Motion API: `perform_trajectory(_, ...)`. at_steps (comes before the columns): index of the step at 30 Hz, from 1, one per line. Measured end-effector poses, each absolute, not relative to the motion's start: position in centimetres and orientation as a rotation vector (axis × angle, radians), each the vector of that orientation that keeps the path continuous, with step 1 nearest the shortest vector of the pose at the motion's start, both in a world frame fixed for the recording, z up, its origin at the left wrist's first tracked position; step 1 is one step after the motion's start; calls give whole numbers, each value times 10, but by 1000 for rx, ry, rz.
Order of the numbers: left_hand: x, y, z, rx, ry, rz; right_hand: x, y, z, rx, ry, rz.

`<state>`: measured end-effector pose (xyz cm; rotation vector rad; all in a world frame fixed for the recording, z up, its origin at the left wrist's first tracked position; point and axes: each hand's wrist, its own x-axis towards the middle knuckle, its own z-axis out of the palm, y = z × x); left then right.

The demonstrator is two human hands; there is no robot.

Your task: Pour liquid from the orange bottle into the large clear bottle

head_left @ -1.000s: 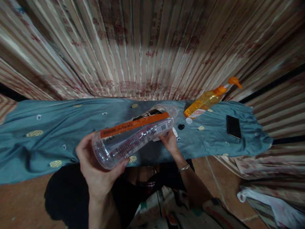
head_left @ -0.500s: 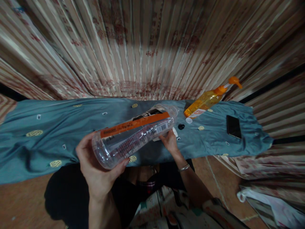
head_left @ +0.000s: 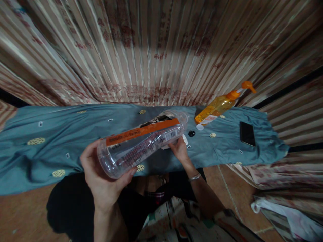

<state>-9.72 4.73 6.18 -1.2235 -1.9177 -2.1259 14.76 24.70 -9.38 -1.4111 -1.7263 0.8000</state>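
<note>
A large clear plastic bottle with an orange and black label lies tilted across both hands above the cloth, its wide base toward me on the left. My left hand is closed around that base, thumb along the near side. At the narrower far end, my right hand grips the bottle from below, its fingertips hidden behind the plastic. A piece of something white, perhaps paper, shows beside the right fingers; whether it is held or lying on the cloth I cannot tell.
On the teal pineapple-print cloth stand an orange pump bottle, a small white disc, a small black item and a dark phone. Pleated curtains hang behind and at the right.
</note>
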Motion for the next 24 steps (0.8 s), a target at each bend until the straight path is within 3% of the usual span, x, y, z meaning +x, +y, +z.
perform_trajectory(24,-118,48,70,-1316,-2104,-2098,141,246,-97,-1364,-1673,780)
